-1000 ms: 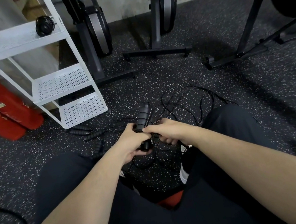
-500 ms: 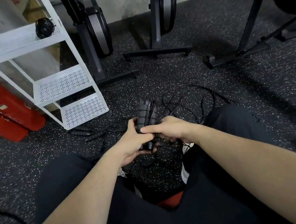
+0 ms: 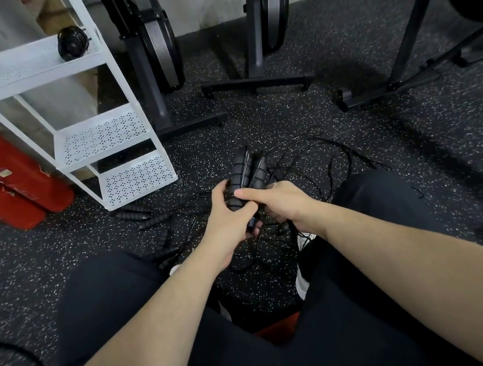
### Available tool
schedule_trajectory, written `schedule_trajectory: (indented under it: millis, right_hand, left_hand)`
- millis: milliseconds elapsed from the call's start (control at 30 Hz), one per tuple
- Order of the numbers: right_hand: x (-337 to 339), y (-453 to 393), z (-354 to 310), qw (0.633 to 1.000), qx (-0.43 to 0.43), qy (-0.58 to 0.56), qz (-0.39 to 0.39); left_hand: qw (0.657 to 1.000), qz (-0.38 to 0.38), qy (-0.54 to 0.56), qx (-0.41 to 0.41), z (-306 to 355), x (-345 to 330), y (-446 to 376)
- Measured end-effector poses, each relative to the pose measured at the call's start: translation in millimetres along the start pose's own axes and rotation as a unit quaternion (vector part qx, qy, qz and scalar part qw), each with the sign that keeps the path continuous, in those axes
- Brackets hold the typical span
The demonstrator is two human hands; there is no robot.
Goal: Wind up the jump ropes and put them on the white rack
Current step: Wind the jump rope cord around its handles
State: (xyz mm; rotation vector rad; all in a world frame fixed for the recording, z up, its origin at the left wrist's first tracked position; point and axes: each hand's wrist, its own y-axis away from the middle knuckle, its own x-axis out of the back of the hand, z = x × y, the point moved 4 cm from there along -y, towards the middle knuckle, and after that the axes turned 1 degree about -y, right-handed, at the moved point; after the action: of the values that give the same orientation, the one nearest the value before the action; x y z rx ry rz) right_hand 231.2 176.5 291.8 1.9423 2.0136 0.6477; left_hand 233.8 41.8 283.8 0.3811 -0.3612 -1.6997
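Between both hands (image 3: 257, 211), rope handles (image 3: 244, 171)

Both forearms reach forward between the knees, the left grip (image 3: 227, 219) and right grip (image 3: 281, 205) curled together around black handles (image 3: 245, 173).

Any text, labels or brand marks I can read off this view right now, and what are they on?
No legible text.
Red fire extinguishers: small labels, too blurred to read.
White rack, jump rope handles: no markings visible.
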Motion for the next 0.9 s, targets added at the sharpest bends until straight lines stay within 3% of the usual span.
schedule_trajectory:
  millis: [167, 367, 567, 700, 800, 900]
  right_hand:
    - [-4, 1, -1, 0.998, 0.0, 0.024, -0.05]
    - [-8, 3, -4, 0.997, -0.012, 0.066, -0.049]
    - [-6, 1, -3, 0.986, -0.026, 0.16, -0.027]
    - [-7, 1, -10, 0.972, 0.021, 0.233, 0.0]
    - [-11, 2, -12, 0.965, 0.085, 0.245, -0.025]
    - [-8, 1, -14, 0.966, 0.106, 0.232, -0.036]
  left_hand:
    - [0.999, -0.032, 0.012, 0.003, 0, 4, -1]
    - [0.991, -0.028, 0.124, 0.047, -2, 6, -5]
    - [0.983, -0.033, 0.166, 0.074, -5, 8, -7]
    - [0.986, 0.003, 0.149, 0.068, -10, 10, -12]
    - [0.982, 0.038, 0.167, 0.076, -13, 14, -14]
    - [0.978, 0.022, 0.193, 0.081, -8, 19, -14]
